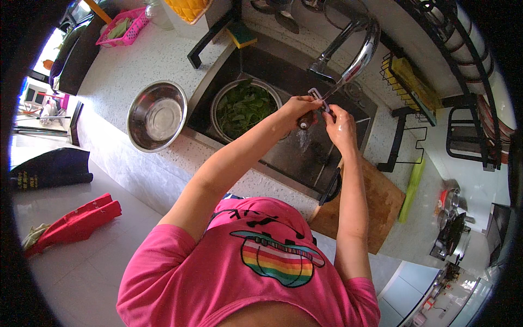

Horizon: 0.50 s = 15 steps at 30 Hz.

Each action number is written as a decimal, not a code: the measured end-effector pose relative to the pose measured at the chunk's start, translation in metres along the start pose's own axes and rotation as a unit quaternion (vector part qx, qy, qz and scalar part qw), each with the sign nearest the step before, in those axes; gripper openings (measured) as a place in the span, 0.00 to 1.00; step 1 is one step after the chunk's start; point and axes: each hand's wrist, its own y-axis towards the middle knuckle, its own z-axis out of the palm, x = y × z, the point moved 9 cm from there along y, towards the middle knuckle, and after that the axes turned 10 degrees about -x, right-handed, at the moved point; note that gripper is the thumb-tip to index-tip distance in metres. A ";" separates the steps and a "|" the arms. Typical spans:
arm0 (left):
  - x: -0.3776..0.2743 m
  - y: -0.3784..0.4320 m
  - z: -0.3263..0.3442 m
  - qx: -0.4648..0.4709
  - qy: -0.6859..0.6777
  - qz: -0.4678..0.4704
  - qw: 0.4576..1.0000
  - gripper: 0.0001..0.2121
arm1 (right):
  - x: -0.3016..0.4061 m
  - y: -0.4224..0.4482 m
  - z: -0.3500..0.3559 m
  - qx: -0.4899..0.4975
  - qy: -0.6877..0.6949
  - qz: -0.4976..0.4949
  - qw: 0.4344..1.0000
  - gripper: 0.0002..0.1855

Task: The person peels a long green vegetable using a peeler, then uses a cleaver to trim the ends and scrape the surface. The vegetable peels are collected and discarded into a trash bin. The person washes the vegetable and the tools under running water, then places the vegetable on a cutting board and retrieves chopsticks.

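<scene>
My left hand [300, 108] is over the sink [282, 159], closed around a brown, rounded thing [305, 122] with a pale spot on its end; its kind is unclear. My right hand [341, 127] pinches the handle of what looks like a peeler [315, 94], with a pale frame and purplish grip. The left fingertips touch the peeler too. Water falls from the chrome faucet [363, 52] onto the hands and splashes below. Beside my left forearm, green leaves [244, 108] fill a round metal pot [215, 122] in the sink. Fingers partly hide both held things.
A steel bowl [157, 116] stands on the counter left of the sink. A green-yellow sponge [242, 35] lies at the sink's back corner. To the right are a wooden cutting board [376, 200], a black-handled thing [333, 188] and a wire rack [392, 79].
</scene>
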 end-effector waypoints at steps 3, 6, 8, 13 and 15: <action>-0.002 -0.004 0.000 -0.006 0.006 0.004 1.000 0.08 | -0.010 0.001 0.007 0.020 0.043 0.016 0.999 0.12; 0.002 -0.001 -0.001 0.021 0.021 0.003 1.000 0.08 | -0.010 0.000 0.011 0.056 0.043 0.038 0.997 0.11; 0.004 -0.002 -0.003 0.024 -0.005 -0.007 1.000 0.07 | -0.007 0.000 0.011 0.065 0.054 0.044 0.995 0.10; 0.004 -0.008 0.001 0.070 -0.045 0.008 0.997 0.08 | -0.002 -0.002 0.009 0.047 0.073 0.025 0.996 0.10; 0.002 -0.012 0.002 0.067 -0.060 0.007 0.996 0.08 | -0.011 -0.002 0.019 0.061 0.030 0.025 0.997 0.09</action>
